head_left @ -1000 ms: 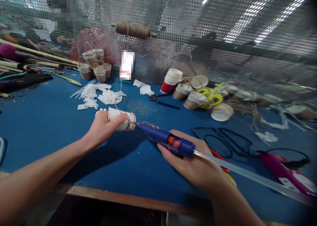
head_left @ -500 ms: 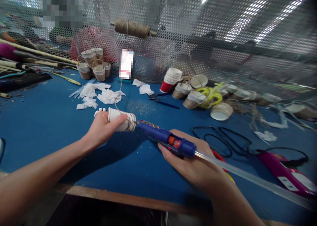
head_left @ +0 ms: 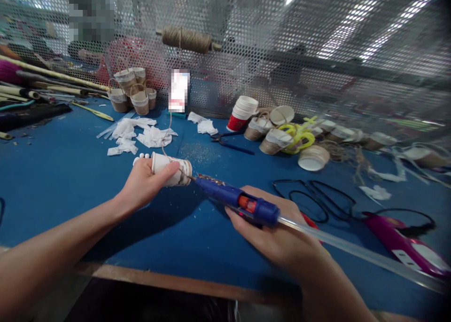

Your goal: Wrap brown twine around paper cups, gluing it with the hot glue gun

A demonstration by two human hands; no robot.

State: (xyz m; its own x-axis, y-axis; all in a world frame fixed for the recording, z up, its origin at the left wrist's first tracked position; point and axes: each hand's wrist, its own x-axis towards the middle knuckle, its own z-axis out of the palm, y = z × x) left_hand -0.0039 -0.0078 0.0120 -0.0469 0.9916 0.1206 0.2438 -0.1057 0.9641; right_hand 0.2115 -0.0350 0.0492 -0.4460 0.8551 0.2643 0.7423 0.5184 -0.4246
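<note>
My left hand is closed around a white paper cup lying on its side in the air, its base end turned right. Twine runs down to the cup from a twine spool and reaches under my thumb. In my right hand is a blue glue gun, with a long clear glue stick sticking out of its back. The nozzle is at the cup's side near the base; whether it touches cannot be made out.
Twine-wrapped cups stand at the back left by white scraps. Pliers, a stack of paper cups and more wrapped cups lie to the right. A purple power strip with black cord is at far right.
Both hands keep nearly the same pose, the left still holding the cup and the right the glue gun. The whole view has shifted slightly.
</note>
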